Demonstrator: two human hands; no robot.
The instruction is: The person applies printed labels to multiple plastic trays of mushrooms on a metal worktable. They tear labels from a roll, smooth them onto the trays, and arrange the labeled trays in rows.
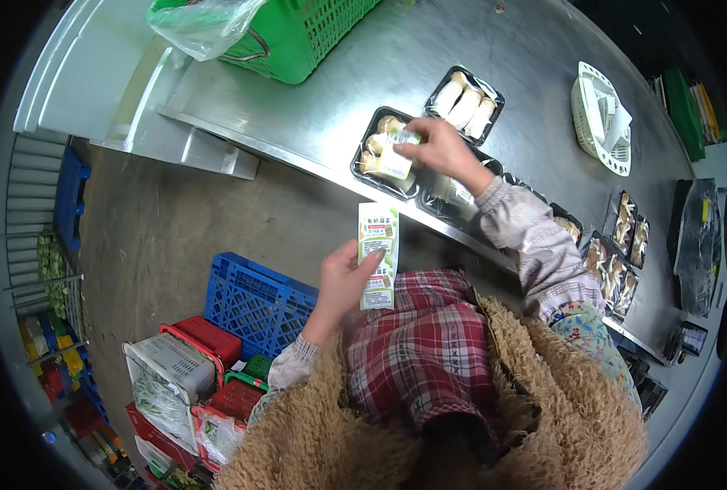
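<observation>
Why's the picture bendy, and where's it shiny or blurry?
Head view: the fisheye lens bends things near the rim; head view: white glare on the table, left of the mushroom pack by the right hand; head view: a dark, blurry patch at the bottom.

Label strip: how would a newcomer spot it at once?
Start at the steel table. Just below its near edge, the left hand holds the pale label strip. Unlike the single label at the right hand, it is longer, its design repeated.

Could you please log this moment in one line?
left hand: holding label strip | right hand: touching label over mushroom tray | table: white basket
</observation>
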